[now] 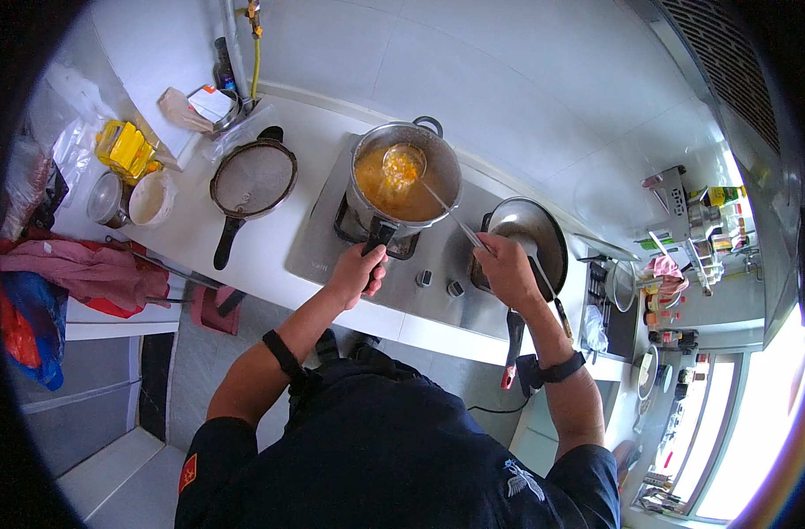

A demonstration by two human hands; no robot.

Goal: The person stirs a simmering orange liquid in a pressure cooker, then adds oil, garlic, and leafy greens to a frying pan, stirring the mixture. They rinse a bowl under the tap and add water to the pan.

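Note:
My left hand (361, 274) is closed around the black handle of a deep metal pressure cooker pot (450, 168), which stands on the left burner of a steel gas hob (402, 284). In my right hand (506, 268) is the long handle of a metal ladle (457, 217). Its bowl is inside the pot, holding yellow and orange bits in broth, at the surface of an orange-brown soup (376, 192). The pot's round lid (254, 180) lies on the white counter to the left.
A wok (553, 244) sits on the right burner, its handle over the counter edge. Two tubs (152, 198), a yellow container (126, 151) and plastic bags crowd the left end. Farther right are a glass lid (621, 285) and utensils. A range hood (726, 73) hangs at upper right.

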